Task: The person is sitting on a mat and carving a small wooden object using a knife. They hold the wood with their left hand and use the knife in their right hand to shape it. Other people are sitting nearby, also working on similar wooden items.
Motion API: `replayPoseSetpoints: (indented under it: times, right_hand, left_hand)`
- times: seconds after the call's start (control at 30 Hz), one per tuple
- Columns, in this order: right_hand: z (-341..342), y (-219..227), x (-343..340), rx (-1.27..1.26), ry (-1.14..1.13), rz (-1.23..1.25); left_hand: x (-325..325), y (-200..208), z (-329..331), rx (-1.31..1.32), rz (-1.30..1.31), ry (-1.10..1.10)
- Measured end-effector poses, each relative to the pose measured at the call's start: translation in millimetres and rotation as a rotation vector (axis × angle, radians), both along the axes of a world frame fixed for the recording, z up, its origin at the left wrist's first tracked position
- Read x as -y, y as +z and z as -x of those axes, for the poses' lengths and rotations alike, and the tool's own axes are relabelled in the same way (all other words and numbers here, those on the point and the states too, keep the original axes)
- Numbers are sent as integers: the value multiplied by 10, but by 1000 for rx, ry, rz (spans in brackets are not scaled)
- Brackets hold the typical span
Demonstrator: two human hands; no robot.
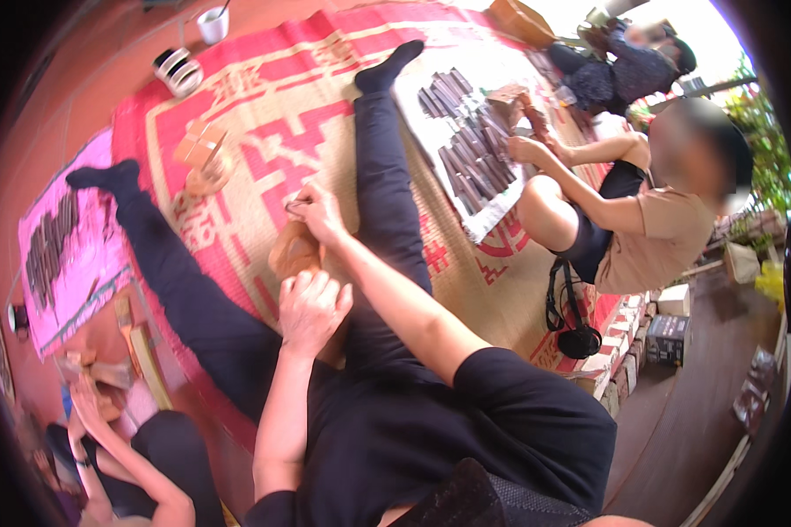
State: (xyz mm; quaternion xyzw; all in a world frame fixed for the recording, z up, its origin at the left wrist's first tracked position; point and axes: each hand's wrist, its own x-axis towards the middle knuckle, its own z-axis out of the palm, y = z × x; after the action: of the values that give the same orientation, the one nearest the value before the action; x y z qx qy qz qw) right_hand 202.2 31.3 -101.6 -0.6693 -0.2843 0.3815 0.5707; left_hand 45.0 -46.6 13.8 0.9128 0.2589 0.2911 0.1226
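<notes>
Between my outstretched legs, a rounded orange-brown piece (295, 249), perhaps clay or wood, is held above the woven mat. My left hand (309, 309) is closed against its near side, with the knuckles up. Above its far side, my right hand (322, 216) pinches a small thin tool (298, 205) with a dark, loop-like end. The tool's exact kind is too small to make out. My fingers hide part of the brown piece.
Further off on the red and beige mat (277, 132) lie a brown block (200, 145) and a rounded brown piece (209, 174). Dark sticks cover a white sheet (473, 227) at right and a pink cloth (88, 290) at left. Co-workers sit on both sides. A white cup (213, 26) stands beyond.
</notes>
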Motion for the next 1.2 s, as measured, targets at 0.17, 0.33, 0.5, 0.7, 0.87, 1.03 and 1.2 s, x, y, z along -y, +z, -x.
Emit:
replayPoseSetpoints:
  times: [0.17,0.33,0.5,0.7,0.87,1.03,1.2]
  right_hand:
    - [112,-56,228,30,167,-35]
    - [-74,-147,-40,149,74,66]
    - [50,182,354,-304,124,-61]
    - [57,19,234,159,82,88]
    - [-65,106,110,-167,28,-29]
    - [126,117,366,-179,173,-46]
    - [49,112,62,131,83,93]
  left_hand:
    - [10,-51,8,-29,-5,-15]
    - [-42,18,32,-21,19,-10]
    - [69,-35,67,-16,1,14]
    - [94,-63,41,15,24,50]
    - [101,-127,83,-5,17,27]
    - [118,-134,40,-18,-19,72]
    - [46,-72,34,-31,29,52]
